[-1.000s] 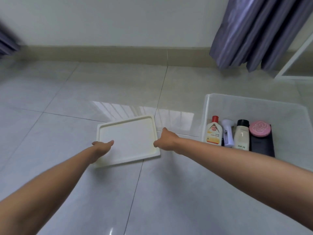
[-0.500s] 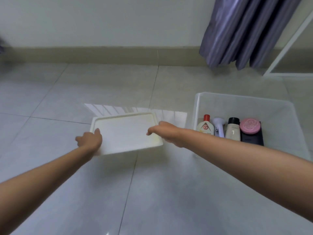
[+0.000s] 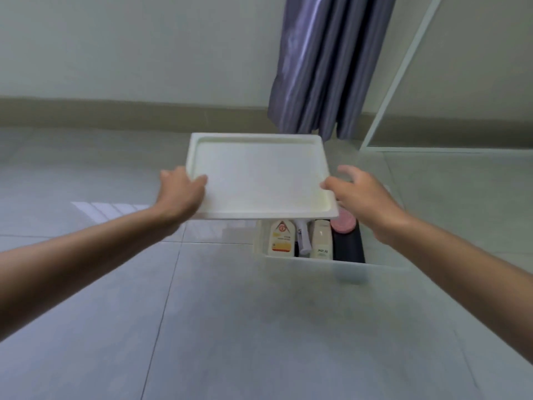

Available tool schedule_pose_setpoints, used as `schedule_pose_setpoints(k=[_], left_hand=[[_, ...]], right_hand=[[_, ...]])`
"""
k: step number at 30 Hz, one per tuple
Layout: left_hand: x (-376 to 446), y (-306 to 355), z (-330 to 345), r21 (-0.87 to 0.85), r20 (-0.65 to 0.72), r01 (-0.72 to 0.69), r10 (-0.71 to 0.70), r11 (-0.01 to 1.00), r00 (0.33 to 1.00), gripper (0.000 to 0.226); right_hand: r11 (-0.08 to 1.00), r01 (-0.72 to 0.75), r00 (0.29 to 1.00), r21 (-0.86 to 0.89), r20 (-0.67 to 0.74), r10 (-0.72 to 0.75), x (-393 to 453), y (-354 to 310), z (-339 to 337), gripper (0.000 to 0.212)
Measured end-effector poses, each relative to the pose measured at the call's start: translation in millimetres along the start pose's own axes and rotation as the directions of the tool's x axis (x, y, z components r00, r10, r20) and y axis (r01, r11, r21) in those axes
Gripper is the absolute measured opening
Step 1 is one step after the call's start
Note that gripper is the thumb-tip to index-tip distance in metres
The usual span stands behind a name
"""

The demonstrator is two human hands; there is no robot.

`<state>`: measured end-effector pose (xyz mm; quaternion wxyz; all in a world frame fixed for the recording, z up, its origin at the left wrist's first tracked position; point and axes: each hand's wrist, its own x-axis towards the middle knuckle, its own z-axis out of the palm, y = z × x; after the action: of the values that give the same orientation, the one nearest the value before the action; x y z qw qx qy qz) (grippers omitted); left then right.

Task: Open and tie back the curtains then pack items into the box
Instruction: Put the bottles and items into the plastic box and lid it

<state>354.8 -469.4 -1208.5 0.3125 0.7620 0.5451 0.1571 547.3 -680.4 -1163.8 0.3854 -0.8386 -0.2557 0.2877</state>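
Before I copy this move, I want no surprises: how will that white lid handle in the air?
The white lid likely stays stiff: it spans flat between the left hand and right hand. Probably light, since edge grips carry it. Its smooth surface could slip.

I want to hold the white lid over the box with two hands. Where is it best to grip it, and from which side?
Probably the two short edges, one hand from each side. The white lid is wide, flat and has a raised rim, so the left hand hooks its thumb over the rim; the right hand does likewise opposite, keeping it level above the box.
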Motion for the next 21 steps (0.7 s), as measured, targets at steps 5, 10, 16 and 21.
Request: schedule_pose_setpoints(k=[5,10,16,21], left_hand=[[-28.2,37.9,50.5,0.008,0.167,-0.117,0.114,0.993,0.979,0.028],[-43.3,49.1,77.5,0.020,0.296,-0.212,0.196,0.977,0.935,0.022],[-49.3,42.7,84.0,0.097,0.340,-0.313,0.264,0.945,0.903,0.021],[-53.0,41.3,80.9,0.114,0.350,-0.367,0.309,0.923,0.884,0.022]], right_hand=[[0.989,-0.151,0.979,-0.009,-0.142,0.148,-16.7,47.6,-45.2,0.081],[0.973,-0.230,0.955,-0.004,-0.193,0.225,-33.2,76.1,-68.4,0.062],[0.962,-0.273,0.949,0.020,-0.156,0.273,-40.4,104.5,-75.8,0.076],[0.965,-0.261,0.952,0.007,-0.166,0.258,-39.1,107.2,-72.1,0.072]])
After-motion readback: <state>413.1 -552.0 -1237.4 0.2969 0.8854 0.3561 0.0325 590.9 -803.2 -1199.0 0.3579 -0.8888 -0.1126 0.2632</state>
